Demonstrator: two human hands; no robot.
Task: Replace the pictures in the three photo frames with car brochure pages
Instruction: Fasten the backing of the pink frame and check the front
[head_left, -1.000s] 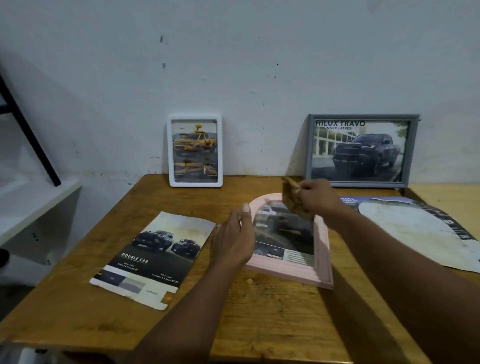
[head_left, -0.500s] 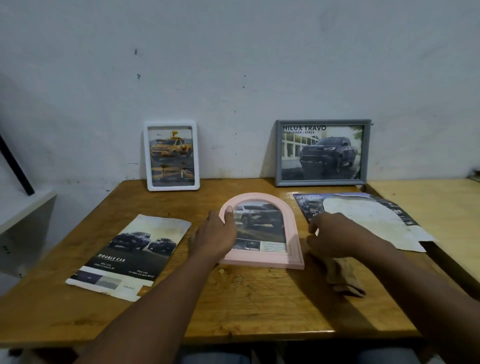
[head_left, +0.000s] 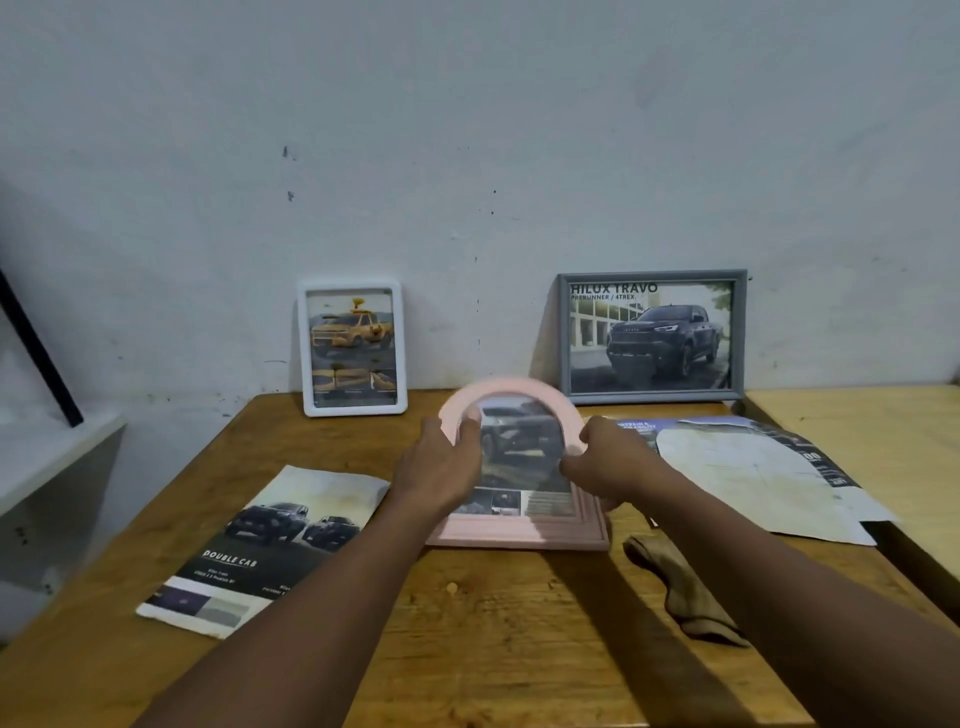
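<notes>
Wooden desk (head_left: 493, 623) against grey wall (head_left: 467, 130). At desk centre, pink frame (head_left: 519, 535), arched top raised and blurred, gripped on both sides by left hand (head_left: 441, 467) and right hand (head_left: 608, 462); fingertips partly hidden behind frame.

Three photo frames (head_left: 519, 467); two brochure pages (head_left: 270, 545); one cloth (head_left: 680, 592); two hands (head_left: 441, 467).

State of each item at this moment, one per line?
Pink arched frame: car page inside, gripped at both sides, arch end blurred.
White frame: upright against wall, yellow car page.
Grey frame: upright against wall, Hilux page.
Double Cab page: flat, loose.
Brown cloth: lying crumpled.
</notes>
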